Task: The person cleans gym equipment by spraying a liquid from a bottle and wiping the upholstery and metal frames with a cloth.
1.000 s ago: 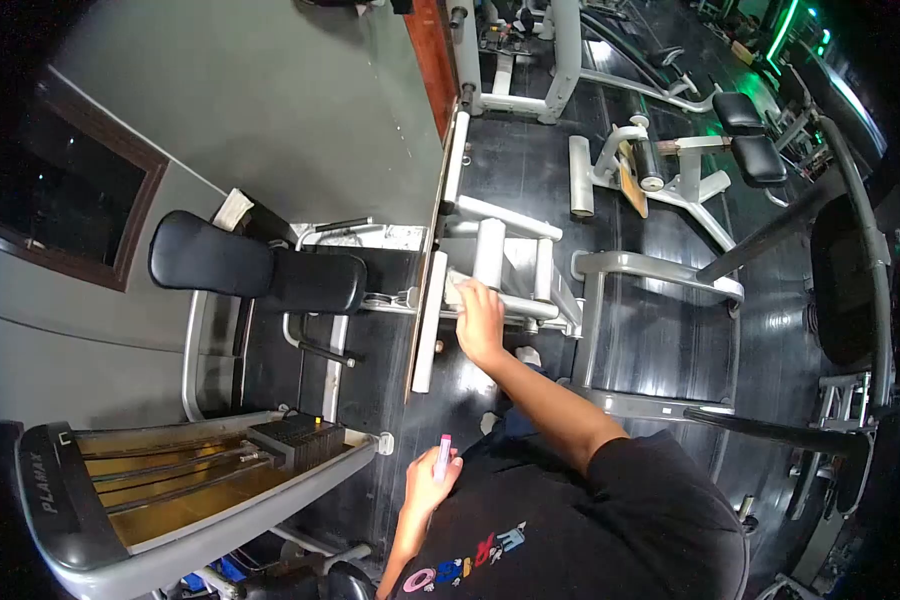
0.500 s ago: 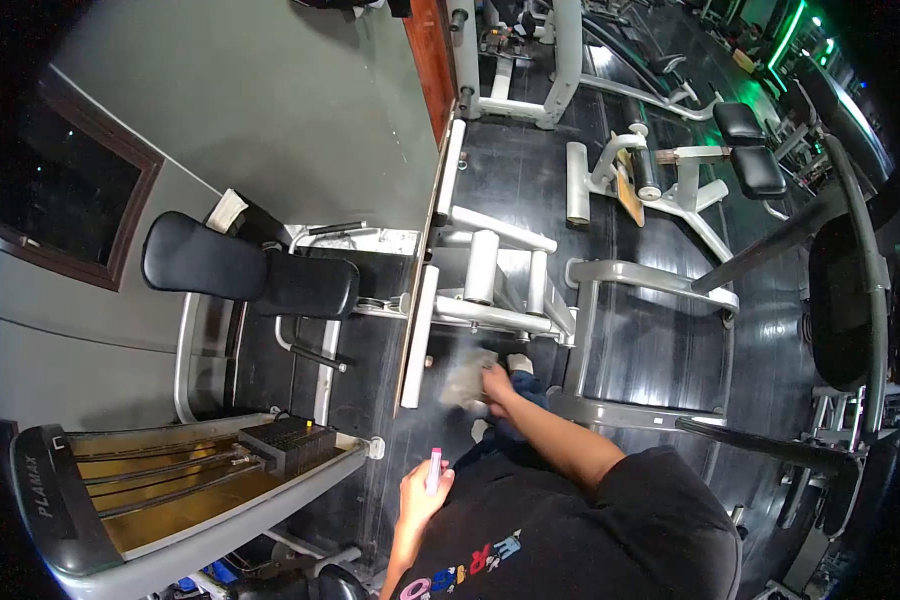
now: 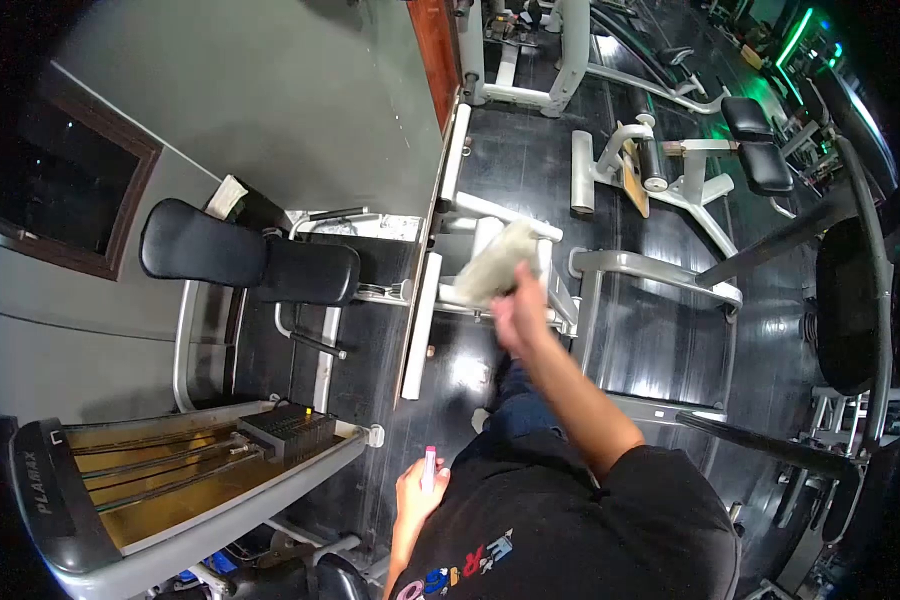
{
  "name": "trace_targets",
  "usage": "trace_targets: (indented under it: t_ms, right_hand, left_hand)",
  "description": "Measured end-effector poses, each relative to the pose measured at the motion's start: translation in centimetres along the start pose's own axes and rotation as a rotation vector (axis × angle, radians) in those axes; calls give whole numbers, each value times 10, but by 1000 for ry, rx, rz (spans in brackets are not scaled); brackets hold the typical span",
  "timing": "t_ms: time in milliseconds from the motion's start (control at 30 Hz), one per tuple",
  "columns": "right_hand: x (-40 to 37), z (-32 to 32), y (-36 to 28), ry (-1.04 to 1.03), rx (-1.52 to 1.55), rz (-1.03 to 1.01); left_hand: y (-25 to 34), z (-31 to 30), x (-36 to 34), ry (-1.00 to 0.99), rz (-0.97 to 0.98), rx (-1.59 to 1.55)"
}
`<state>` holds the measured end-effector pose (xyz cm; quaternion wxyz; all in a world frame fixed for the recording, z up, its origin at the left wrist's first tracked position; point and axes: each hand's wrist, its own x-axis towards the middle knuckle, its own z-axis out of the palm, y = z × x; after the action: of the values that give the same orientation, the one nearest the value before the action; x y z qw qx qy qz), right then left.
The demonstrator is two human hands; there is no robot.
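Observation:
My right hand (image 3: 522,315) is closed on a pale cloth (image 3: 500,264), which is blurred by motion and stretches up in front of the white frame (image 3: 552,272) of a gym machine. My left hand (image 3: 417,492), low in the view by my shirt, is wrapped round a small pink and white tube-like object (image 3: 429,468) that points upward.
A black padded seat (image 3: 310,276) stands by the grey wall at left. At lower left is a machine with a weight stack (image 3: 288,436). A grey metal frame (image 3: 660,262) and a machine with black pads (image 3: 764,167) are on the right.
My right hand has moved up and slightly right with the cloth, from low over the floor to the front of the white frame. My left hand has barely shifted.

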<state>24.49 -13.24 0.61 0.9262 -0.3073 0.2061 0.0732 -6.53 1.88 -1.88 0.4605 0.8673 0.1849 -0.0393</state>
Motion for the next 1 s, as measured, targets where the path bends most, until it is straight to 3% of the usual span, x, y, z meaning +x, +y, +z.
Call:
trace_targets:
  t_ms: [100, 167, 200, 233, 267, 300, 333, 367, 433, 500, 600, 633, 700, 733, 800, 833, 900, 967, 1000]
  right_hand:
    - [23, 28, -50, 27, -221, -424]
    - [39, 30, -39, -92, -624, -736]
    - [21, 36, -36, -34, -985, -635]
    - [25, 29, -18, -288, -1164, -1052]
    - [30, 15, 5, -343, -1361, -939]
    - [29, -2, 25, -488, -1561, -985]
    - [19, -23, 44, -467, -1648, -727]
    - [17, -44, 46, -543, -1673, -969]
    - [10, -69, 36, -614, -1707, -960]
    - [2, -96, 12, -688, -1927, -1061]
    - [-20, -132, -17, -597, -2083, -675]
    - [-21, -148, -16, -607, -2087, -679]
    - [-15, -188, 2, -226, -1823, -93]
    - [-20, -191, 6, -226, -1828, -97]
    - [-30, -198, 18, -288, -1225, -29]
    - [-34, -201, 24, -291, -1169, 76]
    - [-49, -196, 39, -468, -1187, 0]
    - [-108, -97, 2, -506, -1132, 379]
    - [-112, -95, 10, -631, -1067, 357]
  left_hand:
    - [-7, -3, -4, -41, -39, 37]
    - [-8, -1, -1, -55, -22, 35]
    - [-9, -1, 1, -71, -5, 37]
    - [-4, -3, 4, -76, -4, 41]
    - [0, -4, 9, -95, 5, 25]
    - [6, -4, 15, -115, 14, 8]
    - [10, -4, 21, -131, 14, 29]
    - [15, -5, 25, -140, 14, 29]
    - [26, -7, 36, -99, 97, -4]
    - [28, -7, 38, -81, 91, -30]
    - [30, -9, 39, -63, 108, -91]
    - [26, -9, 39, -55, 106, -97]
    - [17, -8, 38, -116, 96, -179]
    - [19, -9, 39, -114, 98, -184]
    - [24, -8, 45, -141, 265, -260]
    - [26, -6, 47, -145, 270, -263]
    - [29, 0, 52, -175, 266, -302]
    - [19, 12, 60, -230, 265, -405]
    - [17, 15, 63, -335, 220, -450]
